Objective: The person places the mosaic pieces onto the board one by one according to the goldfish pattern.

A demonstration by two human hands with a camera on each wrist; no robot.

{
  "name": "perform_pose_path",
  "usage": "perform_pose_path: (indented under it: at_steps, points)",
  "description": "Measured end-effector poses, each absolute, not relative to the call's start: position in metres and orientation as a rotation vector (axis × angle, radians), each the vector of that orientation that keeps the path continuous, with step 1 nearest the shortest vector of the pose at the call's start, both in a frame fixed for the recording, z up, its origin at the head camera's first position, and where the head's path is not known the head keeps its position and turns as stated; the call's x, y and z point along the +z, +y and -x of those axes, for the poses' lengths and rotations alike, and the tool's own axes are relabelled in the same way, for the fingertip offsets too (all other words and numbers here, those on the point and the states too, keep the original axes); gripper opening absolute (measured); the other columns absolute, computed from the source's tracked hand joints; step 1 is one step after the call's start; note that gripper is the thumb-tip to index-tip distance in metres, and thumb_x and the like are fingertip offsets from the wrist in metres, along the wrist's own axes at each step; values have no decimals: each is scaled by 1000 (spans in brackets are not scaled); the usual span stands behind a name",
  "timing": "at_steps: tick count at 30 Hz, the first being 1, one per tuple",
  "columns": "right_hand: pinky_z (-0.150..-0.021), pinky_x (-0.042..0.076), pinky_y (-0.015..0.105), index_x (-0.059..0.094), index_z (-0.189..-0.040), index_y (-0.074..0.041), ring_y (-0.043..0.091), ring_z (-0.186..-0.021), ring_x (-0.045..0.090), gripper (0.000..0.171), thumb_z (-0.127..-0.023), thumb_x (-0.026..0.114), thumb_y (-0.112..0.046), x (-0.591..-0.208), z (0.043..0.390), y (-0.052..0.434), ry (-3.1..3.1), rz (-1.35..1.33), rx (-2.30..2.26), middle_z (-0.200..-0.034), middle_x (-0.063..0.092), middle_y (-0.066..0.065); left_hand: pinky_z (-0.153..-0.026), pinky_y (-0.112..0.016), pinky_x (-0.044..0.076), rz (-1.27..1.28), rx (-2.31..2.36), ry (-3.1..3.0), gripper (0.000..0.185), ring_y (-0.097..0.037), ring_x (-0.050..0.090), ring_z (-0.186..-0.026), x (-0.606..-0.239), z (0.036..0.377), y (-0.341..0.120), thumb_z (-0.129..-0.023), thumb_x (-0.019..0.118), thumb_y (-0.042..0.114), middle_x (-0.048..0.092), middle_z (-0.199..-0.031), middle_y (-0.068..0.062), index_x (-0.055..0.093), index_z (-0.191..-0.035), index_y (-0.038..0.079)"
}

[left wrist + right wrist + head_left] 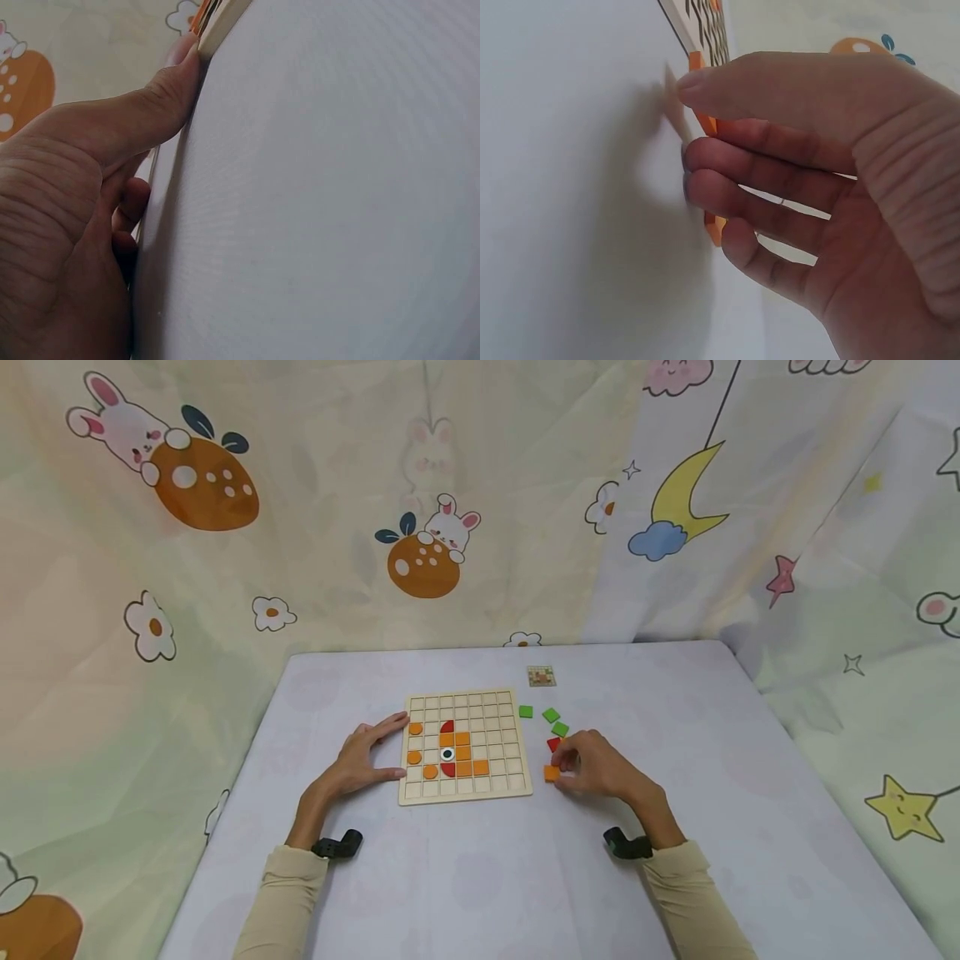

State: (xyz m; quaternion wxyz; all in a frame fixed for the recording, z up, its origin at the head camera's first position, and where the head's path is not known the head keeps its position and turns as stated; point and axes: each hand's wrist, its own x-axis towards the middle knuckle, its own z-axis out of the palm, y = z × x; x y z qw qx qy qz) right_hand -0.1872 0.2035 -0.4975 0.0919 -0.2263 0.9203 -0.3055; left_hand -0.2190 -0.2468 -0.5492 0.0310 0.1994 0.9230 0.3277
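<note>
A wooden grid board (465,785) lies on the pale table, with orange squares and discs, red curved pieces and a black-and-white eye disc set in its cells. My left hand (378,752) rests flat against the board's left edge with straight fingers. In the left wrist view its thumb (161,101) presses the board's rim (223,21). My right hand (566,766) is just right of the board and pinches an orange square tile (551,773) lying on the table. In the right wrist view that orange tile (705,124) shows between thumb and fingers.
A red piece (553,743) and three green tiles (551,715) lie loose beyond my right hand. A small picture card (541,676) sits farther back. The table (675,735) is backed by cartoon-printed cloth (420,527).
</note>
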Motion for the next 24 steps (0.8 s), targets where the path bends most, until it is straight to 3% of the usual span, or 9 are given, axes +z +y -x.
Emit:
perform_pose_path:
  at_steps: [13,24]
  points:
    - [-69,54,26,74,-93,-8,14,-73,64,17,-77,80,-6,-496,199,192,2696,828,-1011,-82,72,0,-85,-36,30,-572,1025,2815,99,-16,39,-100,-546,218,-246,-71,88,51,33,-165,11,41,-155,30]
    - [-72,55,25,77,-98,-7,9,-76,64,20,-80,84,-9,-497,209,175,2692,807,-1060,-86,73,-1,-85,-36,31,-577,1036,2819,99,-16,39,-102,-546,216,-246,-70,88,51,33,-165,10,42,-154,29]
